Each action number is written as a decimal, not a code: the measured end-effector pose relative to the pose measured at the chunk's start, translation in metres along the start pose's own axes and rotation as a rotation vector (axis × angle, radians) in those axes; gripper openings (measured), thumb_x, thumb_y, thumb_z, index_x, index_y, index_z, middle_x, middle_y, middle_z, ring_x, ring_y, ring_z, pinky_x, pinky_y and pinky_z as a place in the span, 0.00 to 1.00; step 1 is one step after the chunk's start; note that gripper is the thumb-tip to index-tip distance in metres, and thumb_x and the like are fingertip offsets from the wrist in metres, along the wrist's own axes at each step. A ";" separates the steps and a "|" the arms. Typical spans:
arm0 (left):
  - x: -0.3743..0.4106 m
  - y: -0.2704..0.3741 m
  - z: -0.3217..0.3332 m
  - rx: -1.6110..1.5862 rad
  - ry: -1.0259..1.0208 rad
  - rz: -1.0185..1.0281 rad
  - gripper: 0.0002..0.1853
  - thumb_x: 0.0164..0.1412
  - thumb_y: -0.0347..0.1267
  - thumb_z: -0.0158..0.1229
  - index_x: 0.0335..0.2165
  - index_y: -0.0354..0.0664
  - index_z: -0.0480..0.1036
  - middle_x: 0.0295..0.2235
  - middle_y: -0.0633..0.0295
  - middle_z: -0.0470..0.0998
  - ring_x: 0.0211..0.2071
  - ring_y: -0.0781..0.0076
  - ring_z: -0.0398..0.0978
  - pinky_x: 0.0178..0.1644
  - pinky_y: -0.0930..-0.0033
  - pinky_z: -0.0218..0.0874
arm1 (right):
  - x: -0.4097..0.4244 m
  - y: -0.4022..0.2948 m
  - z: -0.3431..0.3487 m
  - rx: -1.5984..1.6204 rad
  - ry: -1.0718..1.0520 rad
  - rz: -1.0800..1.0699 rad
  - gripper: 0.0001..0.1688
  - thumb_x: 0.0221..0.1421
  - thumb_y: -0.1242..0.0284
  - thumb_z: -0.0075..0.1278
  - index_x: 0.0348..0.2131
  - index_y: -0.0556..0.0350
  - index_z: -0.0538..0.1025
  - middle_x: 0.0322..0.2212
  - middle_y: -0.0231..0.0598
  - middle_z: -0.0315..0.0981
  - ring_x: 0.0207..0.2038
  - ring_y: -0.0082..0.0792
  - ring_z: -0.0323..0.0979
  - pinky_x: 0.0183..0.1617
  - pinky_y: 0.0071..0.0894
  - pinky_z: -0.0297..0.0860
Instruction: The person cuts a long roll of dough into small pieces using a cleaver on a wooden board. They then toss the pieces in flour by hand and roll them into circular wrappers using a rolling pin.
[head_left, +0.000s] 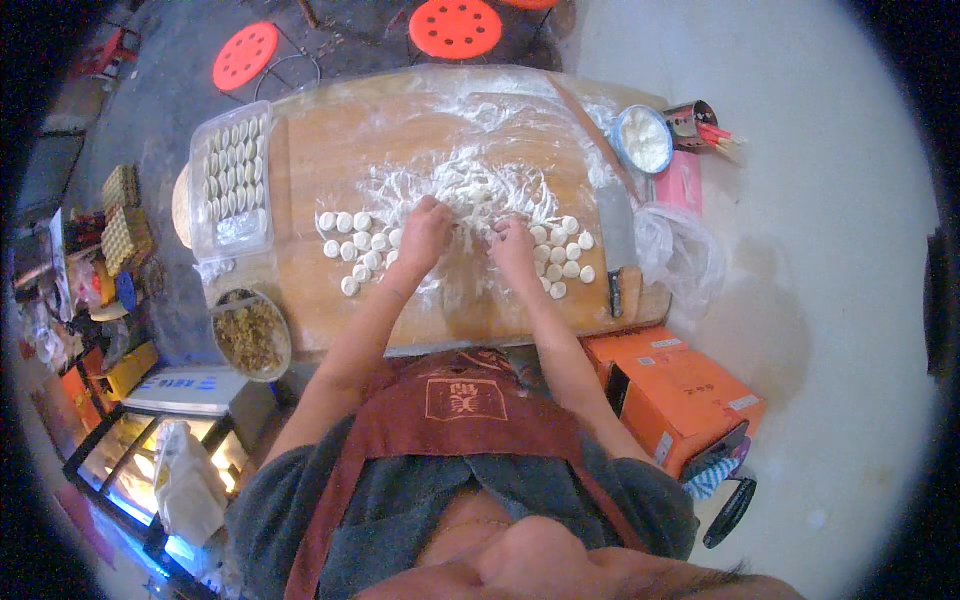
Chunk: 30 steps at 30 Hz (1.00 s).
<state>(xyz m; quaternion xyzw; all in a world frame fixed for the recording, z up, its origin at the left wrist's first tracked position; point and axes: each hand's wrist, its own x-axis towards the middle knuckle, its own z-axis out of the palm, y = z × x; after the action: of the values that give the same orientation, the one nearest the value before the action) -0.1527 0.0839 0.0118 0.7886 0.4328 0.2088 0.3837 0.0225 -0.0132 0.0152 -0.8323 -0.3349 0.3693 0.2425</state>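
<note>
On the wooden board (345, 165) before me lies scattered white flour (480, 180). My left hand (427, 232) is at the flour's near left edge, fingers curled down, beside several small round dough pieces (362, 241). Across from it my right hand (514, 244) has bent fingers at the flour's near right side, next to more round dough pieces (556, 255). Whether either hand holds dough is hidden by the fingers. A clear plastic tray (199, 165) at the left holds rows of filled dumplings (234, 169). A long wooden rolling pin (600, 139) lies at the right.
A bowl of chopped filling (251, 335) stands at the near left. A blue-rimmed bowl of flour (643, 139) and a metal holder (686, 120) stand at the far right. A black-handled knife (615, 292) lies near the right edge, above orange boxes (686, 397). Red stools (455, 28) stand beyond.
</note>
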 end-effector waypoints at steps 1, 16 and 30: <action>0.000 0.002 -0.001 0.006 -0.001 0.026 0.09 0.51 0.24 0.59 0.35 0.38 0.75 0.33 0.48 0.75 0.38 0.43 0.75 0.41 0.50 0.67 | -0.001 0.001 -0.001 -0.180 0.056 -0.097 0.19 0.49 0.79 0.57 0.44 0.58 0.75 0.36 0.48 0.75 0.42 0.51 0.76 0.46 0.45 0.73; -0.019 -0.005 0.000 0.067 -0.103 0.092 0.11 0.51 0.27 0.61 0.36 0.36 0.72 0.33 0.44 0.75 0.38 0.41 0.73 0.41 0.46 0.66 | -0.028 0.002 0.000 -0.347 0.004 -0.317 0.28 0.53 0.71 0.57 0.51 0.61 0.67 0.49 0.56 0.64 0.54 0.58 0.65 0.58 0.51 0.65; -0.028 -0.001 -0.007 0.002 -0.096 0.107 0.15 0.49 0.28 0.63 0.37 0.36 0.71 0.37 0.47 0.73 0.39 0.40 0.72 0.43 0.48 0.65 | 0.037 -0.020 0.044 -0.316 0.484 -0.447 0.43 0.55 0.66 0.55 0.62 0.65 0.54 0.65 0.61 0.46 0.68 0.58 0.44 0.72 0.59 0.38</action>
<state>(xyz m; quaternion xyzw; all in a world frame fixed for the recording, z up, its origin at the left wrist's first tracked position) -0.1725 0.0631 0.0154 0.8201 0.3712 0.1904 0.3916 -0.0005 0.0345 -0.0151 -0.8289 -0.4945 0.0432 0.2578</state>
